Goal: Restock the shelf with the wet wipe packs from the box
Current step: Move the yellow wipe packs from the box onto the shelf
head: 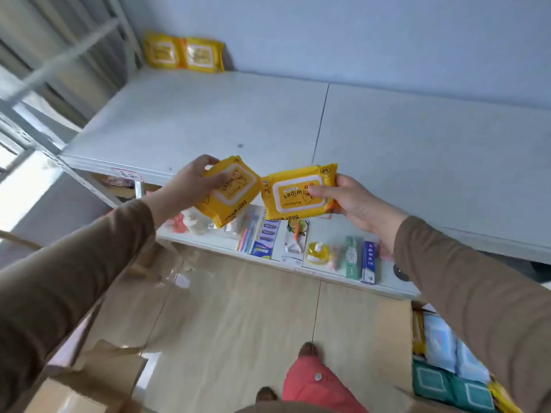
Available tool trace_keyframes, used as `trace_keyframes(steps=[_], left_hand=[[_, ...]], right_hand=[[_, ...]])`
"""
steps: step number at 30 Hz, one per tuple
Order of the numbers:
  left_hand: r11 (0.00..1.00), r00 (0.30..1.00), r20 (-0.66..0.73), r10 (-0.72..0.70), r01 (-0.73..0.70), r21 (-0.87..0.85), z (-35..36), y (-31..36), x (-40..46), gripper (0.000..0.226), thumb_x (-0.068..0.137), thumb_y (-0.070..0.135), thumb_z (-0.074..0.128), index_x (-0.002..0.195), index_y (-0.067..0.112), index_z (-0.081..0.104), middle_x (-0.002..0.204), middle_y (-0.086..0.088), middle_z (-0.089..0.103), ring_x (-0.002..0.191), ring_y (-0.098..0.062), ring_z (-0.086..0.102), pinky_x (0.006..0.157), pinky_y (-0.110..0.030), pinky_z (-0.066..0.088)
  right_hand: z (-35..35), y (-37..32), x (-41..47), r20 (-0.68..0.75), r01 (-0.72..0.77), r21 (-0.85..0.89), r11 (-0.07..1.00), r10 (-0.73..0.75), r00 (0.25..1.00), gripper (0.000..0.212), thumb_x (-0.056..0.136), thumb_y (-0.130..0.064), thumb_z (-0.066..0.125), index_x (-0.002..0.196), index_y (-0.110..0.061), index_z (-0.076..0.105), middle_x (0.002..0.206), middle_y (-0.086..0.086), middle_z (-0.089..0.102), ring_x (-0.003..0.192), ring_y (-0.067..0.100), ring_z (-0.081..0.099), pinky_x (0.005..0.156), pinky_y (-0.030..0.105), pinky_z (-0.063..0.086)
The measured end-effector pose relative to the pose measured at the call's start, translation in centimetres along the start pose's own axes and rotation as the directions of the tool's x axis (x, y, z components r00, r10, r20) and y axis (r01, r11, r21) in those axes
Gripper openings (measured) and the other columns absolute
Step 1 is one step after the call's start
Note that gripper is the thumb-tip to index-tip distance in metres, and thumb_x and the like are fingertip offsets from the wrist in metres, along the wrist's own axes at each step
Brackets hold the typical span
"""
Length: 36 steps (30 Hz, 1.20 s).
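My left hand (190, 184) grips one yellow baby wipes pack (231, 193) and my right hand (354, 201) grips a second yellow pack (298, 193). Both packs hover side by side, nearly touching, in front of the white shelf's (208, 114) front edge. Two more yellow packs (185, 52) stand upright against the wall at the shelf's far left corner. The box (417, 312) at the lower right holds blue, teal and yellow wipe packs (450, 362), partly hidden by my right sleeve.
A lower shelf (286, 262) carries toothbrushes, toothpaste boxes and small packaged goods. A cardboard box (89, 380) sits at the lower left on the wood floor. Metal shelf posts (38, 138) rise at the left. My legs and a foot show at the bottom.
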<state>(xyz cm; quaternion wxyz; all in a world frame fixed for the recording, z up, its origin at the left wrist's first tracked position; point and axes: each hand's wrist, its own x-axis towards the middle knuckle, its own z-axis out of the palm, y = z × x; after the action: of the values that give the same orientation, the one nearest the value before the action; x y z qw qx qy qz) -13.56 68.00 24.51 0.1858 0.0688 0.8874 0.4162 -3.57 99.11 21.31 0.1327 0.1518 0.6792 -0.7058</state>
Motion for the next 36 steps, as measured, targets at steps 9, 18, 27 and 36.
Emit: trace_keyframes(steps=[9,18,27,36], left_hand=[[0.991,0.999,-0.043,-0.014,0.019,0.132,-12.2,-2.4,16.2,0.032,0.075,0.035,0.084,0.099,0.026,0.066,0.085,0.002,0.069,0.074,-0.017,0.064,0.060,-0.028,0.046],[0.879,0.989,-0.143,0.044,0.030,0.476,-23.0,-4.6,31.6,0.031,0.074,0.037,0.082,0.088,0.020,0.061,0.079,0.001,0.061,0.068,-0.016,0.056,0.053,-0.027,0.039],[0.828,0.987,0.070,0.146,-0.161,0.537,-31.6,-7.4,47.6,0.032,0.075,0.032,0.082,0.090,0.013,0.061,0.081,-0.004,0.061,0.075,-0.026,0.059,0.060,-0.032,0.041],[0.758,0.938,0.190,0.289,-0.345,0.553,-33.6,-8.2,56.5,0.049,0.074,0.036,0.082,0.120,0.029,0.063,0.107,0.007,0.065,0.101,-0.020,0.059,0.079,-0.033,0.046]], right_hand=[[5.6,-8.3,18.2,0.023,0.091,0.016,0.996,-0.092,0.996,0.027,0.085,-0.017,0.076,0.110,-0.023,0.068,0.106,-0.001,0.078,0.096,0.015,0.075,0.072,0.024,0.058],[10.8,-15.1,34.8,-0.097,0.148,0.017,0.989,-0.146,0.985,0.047,0.082,-0.010,0.080,0.125,-0.010,0.062,0.118,0.007,0.073,0.103,0.021,0.071,0.073,0.030,0.059],[17.7,-18.6,47.7,-0.297,0.198,-0.052,0.979,-0.204,0.933,0.040,0.083,-0.004,0.078,0.122,-0.003,0.067,0.118,0.016,0.071,0.104,0.030,0.070,0.083,0.041,0.060],[20.8,-18.3,54.7,-0.417,0.192,-0.119,0.974,-0.224,0.881,0.033,0.085,-0.011,0.077,0.117,-0.016,0.067,0.116,0.011,0.073,0.107,0.029,0.069,0.093,0.054,0.055]])
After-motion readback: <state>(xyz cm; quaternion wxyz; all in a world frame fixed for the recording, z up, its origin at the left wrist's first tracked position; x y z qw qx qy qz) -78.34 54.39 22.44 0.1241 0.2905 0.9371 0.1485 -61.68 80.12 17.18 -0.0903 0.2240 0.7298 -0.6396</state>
